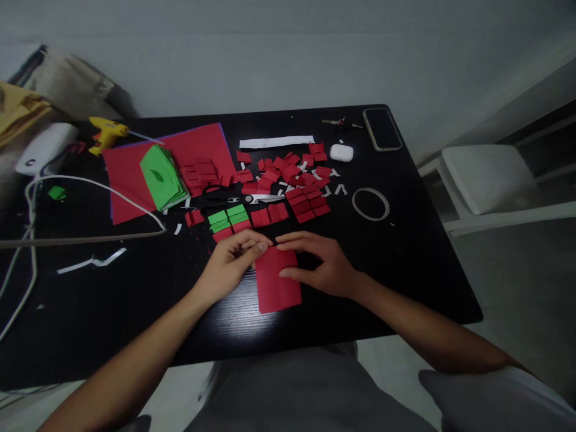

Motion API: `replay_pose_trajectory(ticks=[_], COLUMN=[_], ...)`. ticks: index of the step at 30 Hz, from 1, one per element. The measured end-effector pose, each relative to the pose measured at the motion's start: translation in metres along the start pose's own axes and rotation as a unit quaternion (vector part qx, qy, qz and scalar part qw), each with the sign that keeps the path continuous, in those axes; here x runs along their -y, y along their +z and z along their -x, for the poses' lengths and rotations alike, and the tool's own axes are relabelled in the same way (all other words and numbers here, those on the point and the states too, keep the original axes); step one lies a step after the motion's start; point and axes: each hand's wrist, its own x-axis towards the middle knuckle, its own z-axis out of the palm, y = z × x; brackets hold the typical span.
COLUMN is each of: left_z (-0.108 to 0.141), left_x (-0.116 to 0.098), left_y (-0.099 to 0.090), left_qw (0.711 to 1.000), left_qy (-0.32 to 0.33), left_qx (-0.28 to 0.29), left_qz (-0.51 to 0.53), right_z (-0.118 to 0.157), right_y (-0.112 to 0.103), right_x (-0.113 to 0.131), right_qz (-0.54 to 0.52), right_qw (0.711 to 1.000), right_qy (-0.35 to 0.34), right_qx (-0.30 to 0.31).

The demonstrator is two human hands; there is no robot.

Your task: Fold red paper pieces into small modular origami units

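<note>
on the near side of the counter (423,258): handling a red paper rectangle (279,288), creased lengthwise. pinching its upper left corner with the left grip (229,264). resting the right grip (330,264) at its upper right, thumb and fingers apart, thumb on the paper.

done, as laid out beyond: small folded red pieces (308,204) and folded green pieces (227,219) in neat rows, plus a loose red heap (281,163) on the far side of the scissors (248,199). more red slips (206,171) on the large red sheet (128,180) at left.

not done: rectangle in hand, bigger than those pieces and uncut; green paper stack (164,186) likewise at larger size. judged from this spread: cutting and folding well under way, not complete. unable to tell whether any heaped pieces are joined.
</note>
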Motion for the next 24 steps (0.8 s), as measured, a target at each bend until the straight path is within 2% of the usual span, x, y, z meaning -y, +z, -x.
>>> replay_pose_trajectory(ticks=[5, 8, 15, 19, 24], left_z=[-0.0008, -0.0008, 0.0036, 0.005, 0.004], left_x=[0.0008, -0.0003, -0.0003, 0.0016, 0.0029], left_y=[-0.0003, -0.0002, -0.0004, 0.0015, 0.0053], left_qw=[1.0, 0.999, 0.997, 0.998, 0.999], left_qy=[0.006, 0.013, 0.06, 0.058, 0.043], left_qx=[-0.001, 0.013, 0.028, 0.032, 0.001], left_qz=[-0.009, -0.026, -0.039, -0.003, 0.011], right_z=[0.0, -0.0001, 0.0, 0.0001, -0.0012], right_y=[-0.0004, 0.0002, 0.0013, 0.0024, 0.0035], right_x=[-0.0008, -0.0013, 0.0005, 0.0021, 0.0042], right_qz=[-0.008, -0.015, -0.053, -0.079, -0.153], right_qw=[0.999, 1.0, 0.987, 0.978, 0.961], right_qy=[0.007, 0.011, 0.153, 0.187, 0.229], right_qx=[0.037, 0.02, -0.019, -0.034, -0.037])
